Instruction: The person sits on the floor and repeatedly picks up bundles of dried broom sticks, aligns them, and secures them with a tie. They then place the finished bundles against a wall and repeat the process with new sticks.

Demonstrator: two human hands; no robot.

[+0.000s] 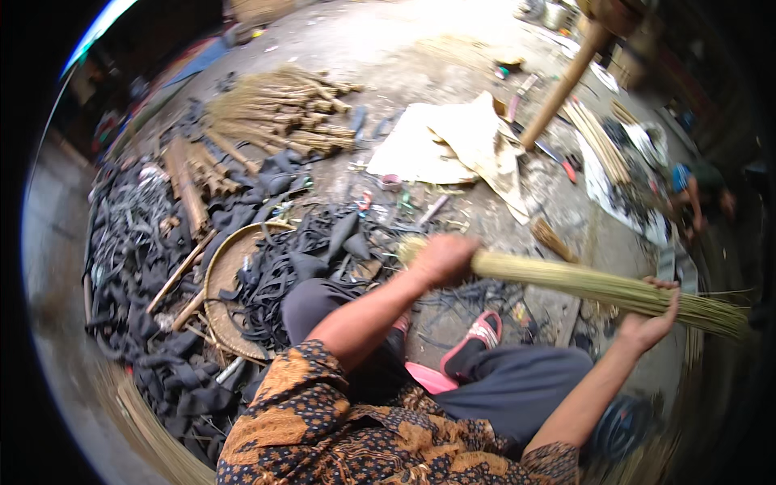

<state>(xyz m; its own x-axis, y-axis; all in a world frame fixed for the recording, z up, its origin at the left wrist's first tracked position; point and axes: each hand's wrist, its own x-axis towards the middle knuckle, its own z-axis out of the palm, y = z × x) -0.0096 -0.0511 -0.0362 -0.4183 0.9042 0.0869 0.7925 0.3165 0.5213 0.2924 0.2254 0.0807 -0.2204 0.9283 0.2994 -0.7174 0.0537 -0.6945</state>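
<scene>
A long bundle of thin yellow-green sticks (558, 279) lies across in front of me, slanting down to the right. My left hand (443, 260) is closed around it close to its blunt left end, which pokes out past the fist. Farther along, my right hand (649, 319) grips the bundle from below near the loose, spreading tips, its fingers coming up over the far side. Below the bundle are my bent legs and a pink-strapped sandal (483, 330). A short brown bundle (553, 240) rests on the floor just beyond it.
Black rubber scraps (162, 323) heap up on the left, around a round woven tray (212, 311). Stick bundles (279, 113) are stacked farther off. A cream sack (424, 145) lies ahead, beside a slanted wooden pole (566, 85). Another person (702, 194) shows dimly at right.
</scene>
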